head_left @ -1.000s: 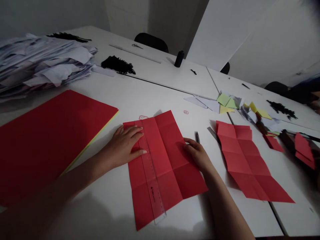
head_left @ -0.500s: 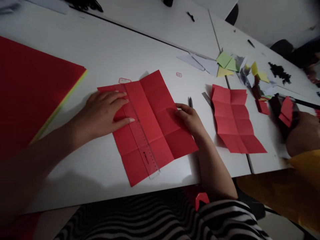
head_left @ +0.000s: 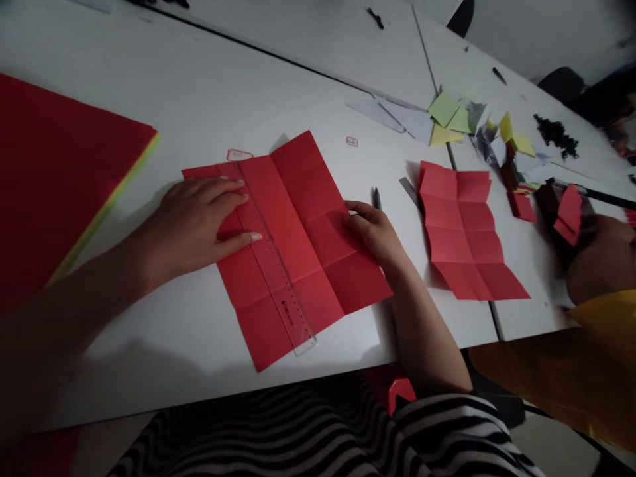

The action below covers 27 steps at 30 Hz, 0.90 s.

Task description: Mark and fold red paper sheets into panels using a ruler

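Note:
A creased red sheet [head_left: 318, 232] lies in front of me, its right part raised along a fold. A clear ruler [head_left: 284, 291] rests on it, slanting down to the sheet's lower edge. My left hand [head_left: 199, 218] lies with fingers spread over the sheet's left part and the ruler. At the sheet's right edge, my right hand [head_left: 372, 232] pinches the paper between thumb and fingers. Just beyond that hand is a dark pen [head_left: 376, 198]. Another creased red sheet [head_left: 462, 232] stands slightly bent to the right.
Large red sheets [head_left: 64, 179] with a yellow edge lie at the left. Folded green paper [head_left: 447, 109] and other scraps are at the upper right. A grey strip [head_left: 409, 191] pokes out beside the second sheet. Another person's hand [head_left: 599, 255] is at the far right.
The view has shifted slightly, so objects sit a little differently in the picture. Both hands keep the same hold on the sheet and ruler.

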Each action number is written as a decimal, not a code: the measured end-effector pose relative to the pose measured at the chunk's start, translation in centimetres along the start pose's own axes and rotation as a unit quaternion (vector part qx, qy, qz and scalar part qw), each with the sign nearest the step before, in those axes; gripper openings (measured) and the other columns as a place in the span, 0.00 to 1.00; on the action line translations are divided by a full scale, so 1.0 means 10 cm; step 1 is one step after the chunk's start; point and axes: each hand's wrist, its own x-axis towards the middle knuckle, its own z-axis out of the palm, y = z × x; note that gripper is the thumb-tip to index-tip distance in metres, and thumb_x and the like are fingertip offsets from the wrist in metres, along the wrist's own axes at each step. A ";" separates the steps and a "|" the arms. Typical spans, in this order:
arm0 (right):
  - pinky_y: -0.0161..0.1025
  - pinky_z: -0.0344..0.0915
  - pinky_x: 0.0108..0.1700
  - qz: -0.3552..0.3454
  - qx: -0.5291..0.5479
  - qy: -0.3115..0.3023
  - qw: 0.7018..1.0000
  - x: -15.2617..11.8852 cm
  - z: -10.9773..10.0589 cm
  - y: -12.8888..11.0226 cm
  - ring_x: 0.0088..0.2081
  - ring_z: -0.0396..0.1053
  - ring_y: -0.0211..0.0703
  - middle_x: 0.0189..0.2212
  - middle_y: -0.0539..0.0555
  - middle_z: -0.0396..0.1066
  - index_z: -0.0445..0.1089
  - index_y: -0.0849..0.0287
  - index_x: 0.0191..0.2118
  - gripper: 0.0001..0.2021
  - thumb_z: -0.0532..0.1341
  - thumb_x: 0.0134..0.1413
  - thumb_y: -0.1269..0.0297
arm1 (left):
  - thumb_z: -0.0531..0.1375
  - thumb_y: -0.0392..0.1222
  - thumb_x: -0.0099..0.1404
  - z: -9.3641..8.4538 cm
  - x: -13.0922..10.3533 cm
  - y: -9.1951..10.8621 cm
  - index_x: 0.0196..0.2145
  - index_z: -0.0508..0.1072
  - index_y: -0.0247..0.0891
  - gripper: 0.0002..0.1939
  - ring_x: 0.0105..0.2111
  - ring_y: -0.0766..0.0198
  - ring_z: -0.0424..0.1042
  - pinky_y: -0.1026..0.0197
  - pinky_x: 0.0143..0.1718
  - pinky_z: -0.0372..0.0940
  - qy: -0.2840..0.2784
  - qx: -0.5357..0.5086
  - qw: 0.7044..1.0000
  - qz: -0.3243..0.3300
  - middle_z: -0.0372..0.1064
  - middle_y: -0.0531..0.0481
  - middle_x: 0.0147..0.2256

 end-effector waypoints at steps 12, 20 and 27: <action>0.47 0.71 0.44 0.026 0.046 -0.045 0.998 -0.11 0.06 -0.07 0.40 0.76 0.51 0.40 0.54 0.78 0.73 0.52 0.47 0.17 0.62 0.52 0.52 | 0.51 0.63 0.65 -0.08 -0.15 0.02 0.57 0.66 0.37 0.32 0.64 0.47 0.52 0.47 0.63 0.49 -0.010 0.025 0.999 0.021 0.56 0.40 0.62; 0.45 0.71 0.43 0.046 0.060 -0.067 0.995 -0.12 0.10 -0.08 0.36 0.76 0.48 0.38 0.52 0.78 0.74 0.51 0.45 0.15 0.63 0.53 0.53 | 0.54 0.64 0.64 -0.05 -0.16 -0.02 0.57 0.66 0.36 0.34 0.64 0.47 0.52 0.47 0.64 0.48 -0.003 0.016 1.000 0.020 0.56 0.40 0.63; 0.44 0.70 0.41 0.046 0.061 -0.077 0.994 -0.13 0.09 -0.08 0.37 0.76 0.49 0.38 0.53 0.78 0.74 0.53 0.44 0.14 0.63 0.55 0.52 | 0.52 0.65 0.64 -0.06 -0.15 -0.01 0.57 0.66 0.36 0.35 0.64 0.48 0.51 0.47 0.64 0.47 -0.011 0.021 1.000 0.019 0.56 0.40 0.63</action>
